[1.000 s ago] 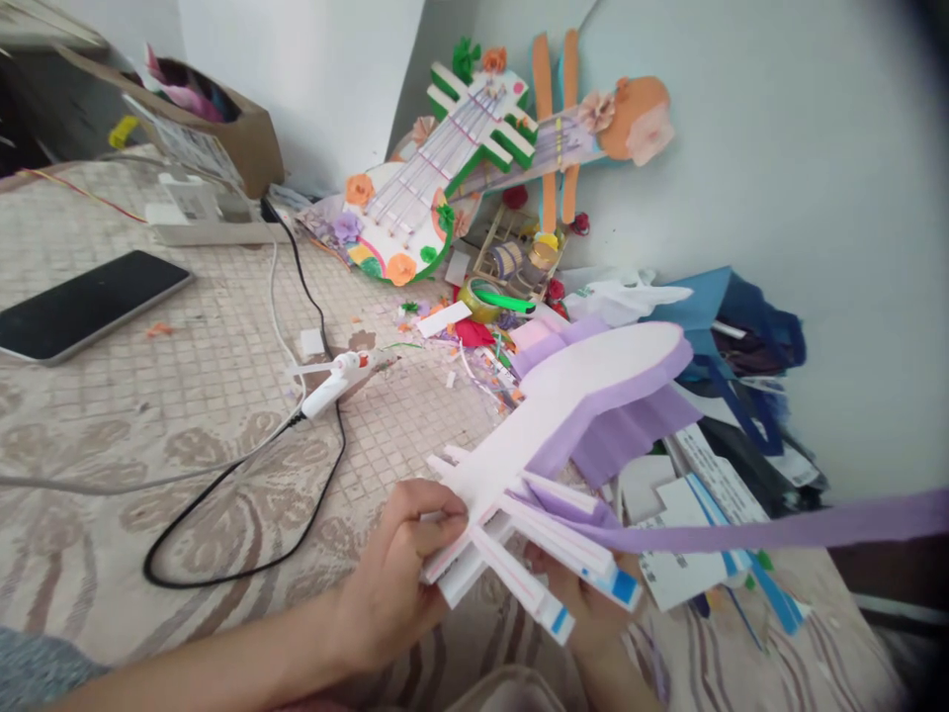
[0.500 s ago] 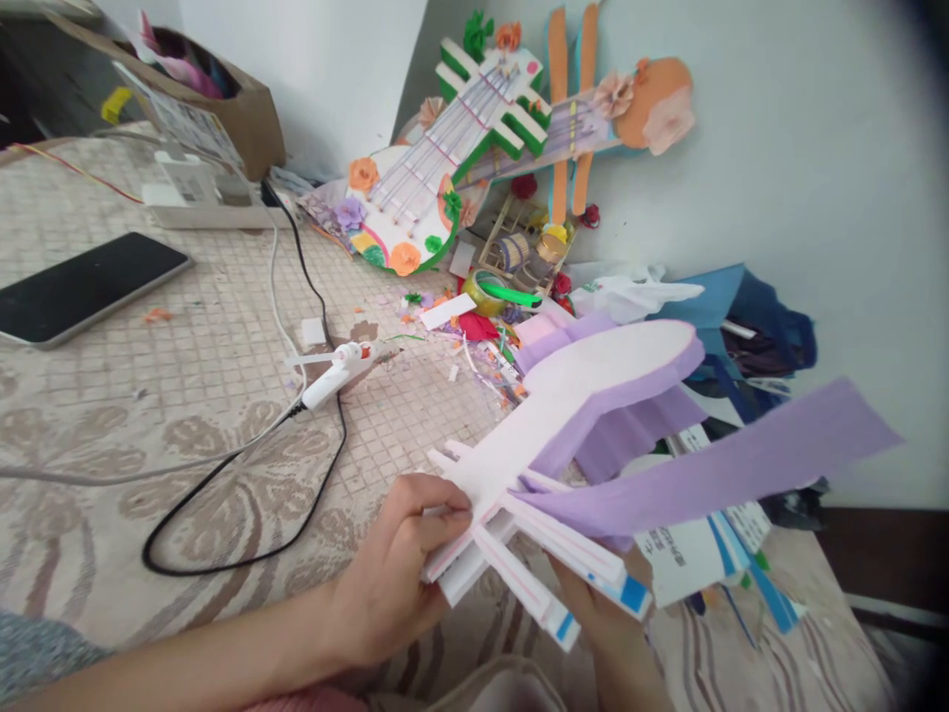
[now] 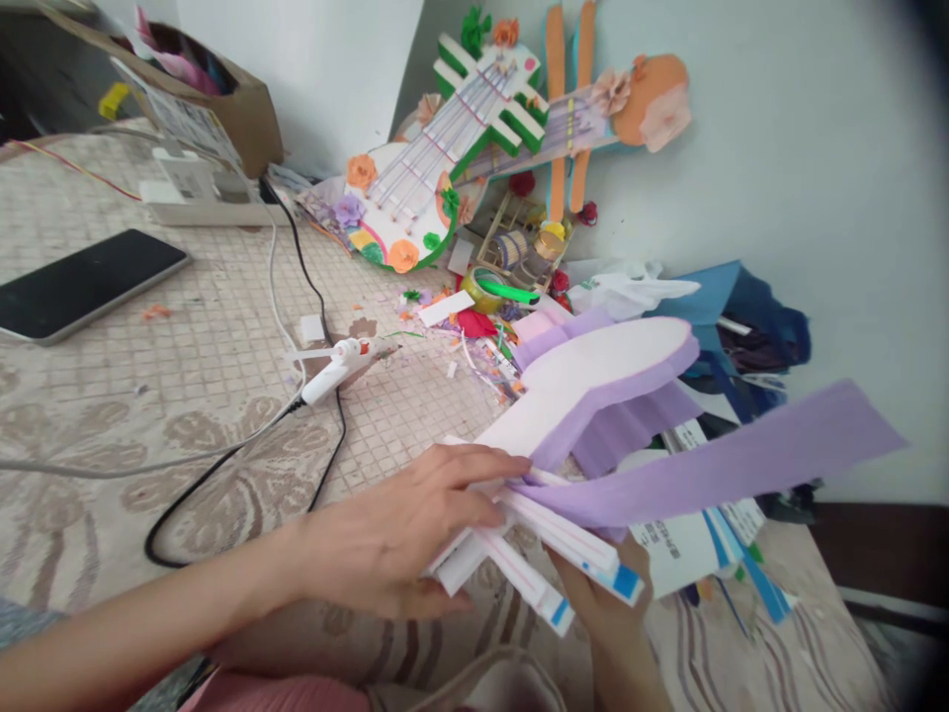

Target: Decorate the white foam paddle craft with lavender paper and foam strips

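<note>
A white cardboard guitar (image 3: 604, 364) with purple paper along its side lies aslant in front of me, its head with several prongs towards me. My left hand (image 3: 415, 519) rests across the head end, fingers stretched out, the index fingertip at the root of a purple paper strip (image 3: 727, 463). That strip runs loose to the right, its far end in the air. Under the blue-tipped prongs (image 3: 578, 544), my right hand (image 3: 612, 593) supports the guitar from below. Its fingers are mostly hidden behind the prongs.
A white glue gun (image 3: 333, 374) with its cord lies left of the guitar, a phone (image 3: 89, 282) further left. Behind are a decorated paper guitar (image 3: 415, 183), a tape roll (image 3: 485, 292) and paper scraps. Cardboard pieces (image 3: 671, 554) and a blue bag (image 3: 771, 331) are at right.
The purple strip swung up and turned its flat face to view. My left hand released its pinch on the head's edge and slid right across it, fingers extended. My right hand stayed underneath.
</note>
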A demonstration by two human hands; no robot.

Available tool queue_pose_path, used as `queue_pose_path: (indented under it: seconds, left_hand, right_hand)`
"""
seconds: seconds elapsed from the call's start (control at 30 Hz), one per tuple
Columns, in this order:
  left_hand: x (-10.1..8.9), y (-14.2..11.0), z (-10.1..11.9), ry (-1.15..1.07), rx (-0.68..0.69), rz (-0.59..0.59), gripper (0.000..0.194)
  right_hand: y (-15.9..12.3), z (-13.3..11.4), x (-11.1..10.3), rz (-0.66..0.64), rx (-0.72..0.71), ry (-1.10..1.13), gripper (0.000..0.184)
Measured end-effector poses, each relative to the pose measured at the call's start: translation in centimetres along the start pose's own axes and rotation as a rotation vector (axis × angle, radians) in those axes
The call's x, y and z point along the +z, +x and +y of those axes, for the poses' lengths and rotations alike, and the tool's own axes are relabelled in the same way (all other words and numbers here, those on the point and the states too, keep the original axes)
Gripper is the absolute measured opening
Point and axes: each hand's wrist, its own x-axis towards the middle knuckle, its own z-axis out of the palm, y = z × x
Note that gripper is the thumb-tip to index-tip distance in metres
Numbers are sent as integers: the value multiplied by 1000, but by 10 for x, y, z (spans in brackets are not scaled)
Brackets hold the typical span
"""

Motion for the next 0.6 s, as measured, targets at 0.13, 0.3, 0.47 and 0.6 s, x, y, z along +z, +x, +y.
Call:
queue_pose_path:
  seconds: [0.13,0.3,0.47,0.6]
  left_hand:
    - [-4,7,-6,10,62,2,56]
    - [-1,6,-8,11,53,17,53]
    - [-1,5,-7,-14,36,28,53]
    - [0,6,-6,-36,5,39,56]
  right_hand:
    - [10,-8,0,25,-95,-10,9]
    - [13,-11,0,20,-119,-22,23]
    - [4,-7,0,15,-67,-31,16]
    - [3,-9,2,-23,17,11,15]
